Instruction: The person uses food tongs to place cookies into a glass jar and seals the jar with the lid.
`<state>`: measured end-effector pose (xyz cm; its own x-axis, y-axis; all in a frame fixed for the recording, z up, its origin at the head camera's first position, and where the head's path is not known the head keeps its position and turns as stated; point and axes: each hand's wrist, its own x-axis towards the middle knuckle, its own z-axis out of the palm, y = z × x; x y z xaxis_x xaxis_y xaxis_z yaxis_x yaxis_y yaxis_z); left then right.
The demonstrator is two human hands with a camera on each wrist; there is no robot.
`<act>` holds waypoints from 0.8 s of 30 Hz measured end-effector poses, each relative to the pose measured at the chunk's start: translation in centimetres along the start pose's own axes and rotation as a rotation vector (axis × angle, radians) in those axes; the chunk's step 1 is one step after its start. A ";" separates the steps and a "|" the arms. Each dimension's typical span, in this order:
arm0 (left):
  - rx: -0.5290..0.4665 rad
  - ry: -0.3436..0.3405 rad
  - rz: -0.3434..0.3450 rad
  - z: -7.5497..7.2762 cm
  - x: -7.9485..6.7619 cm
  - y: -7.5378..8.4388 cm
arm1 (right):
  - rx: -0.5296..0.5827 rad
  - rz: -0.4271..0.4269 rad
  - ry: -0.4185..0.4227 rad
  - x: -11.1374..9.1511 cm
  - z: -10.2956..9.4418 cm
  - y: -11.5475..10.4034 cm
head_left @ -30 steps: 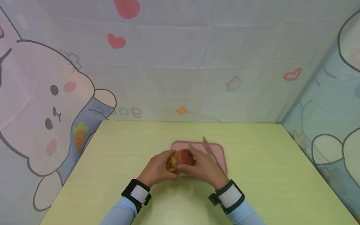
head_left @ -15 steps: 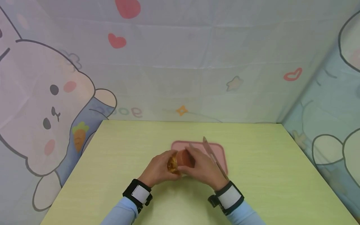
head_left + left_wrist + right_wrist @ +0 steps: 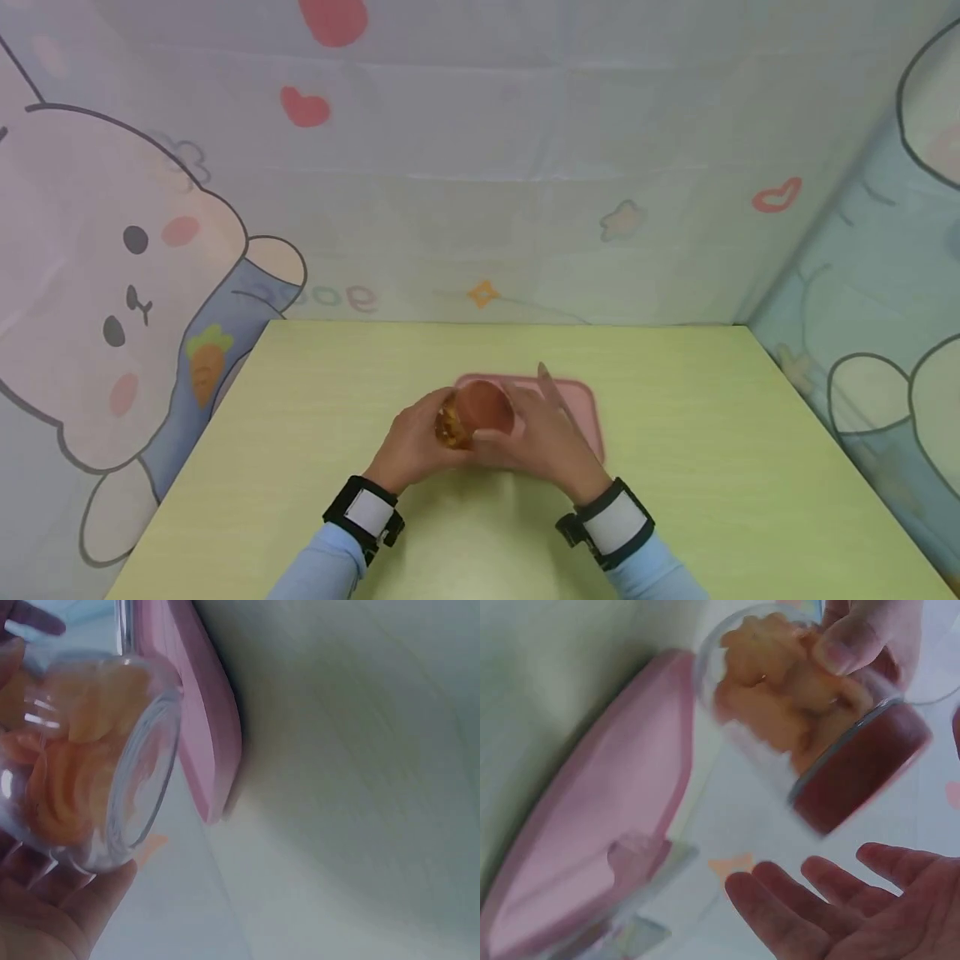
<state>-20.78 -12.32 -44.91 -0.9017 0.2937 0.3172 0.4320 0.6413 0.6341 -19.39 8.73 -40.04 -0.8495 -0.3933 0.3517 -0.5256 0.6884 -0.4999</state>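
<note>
A clear glass jar (image 3: 451,425) with orange, dried-fruit-like pieces inside lies tilted in my left hand (image 3: 415,437), whose fingers and thumb grip its glass body. Its reddish-brown lid (image 3: 482,408) faces up and toward the right. My right hand (image 3: 551,442) is beside the lid. In the right wrist view its fingers (image 3: 780,900) are spread and loosely bent, with a gap between them and the lid. The left wrist view shows the jar's thick glass base (image 3: 146,780) with the left thumb close by.
Behind the hands a pink tray (image 3: 591,417) lies on the pale yellow table (image 3: 360,367). A knife (image 3: 552,387) rests across the tray's right part, its handle hidden by the right hand. A printed cloth backdrop (image 3: 480,167) rises past the table's far edge.
The jar has shifted slightly up and left, and its lid faces the head camera more fully. Both hands have moved a little with it. The head view has shifted slightly.
</note>
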 end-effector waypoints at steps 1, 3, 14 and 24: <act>-0.027 0.032 -0.028 -0.3 0.1 -0.3 | 0.008 0.028 0.002 0.0 -0.2 0.3; -0.068 0.091 -0.084 -0.8 0.3 -0.9 | 0.019 0.112 0.001 -0.1 -0.9 0.9; -0.204 0.229 -0.255 -1.9 0.3 -4.5 | -0.006 0.365 -0.016 -1.4 -3.3 6.7; -0.243 0.208 -0.334 -1.4 -0.2 -5.9 | -0.073 0.388 -0.013 -2.7 -5.2 10.6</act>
<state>-23.13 -17.17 -47.72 -0.9804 -0.0647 0.1863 0.1323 0.4846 0.8647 -22.40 20.28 -42.13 -0.9852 -0.1027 0.1372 -0.1611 0.8286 -0.5362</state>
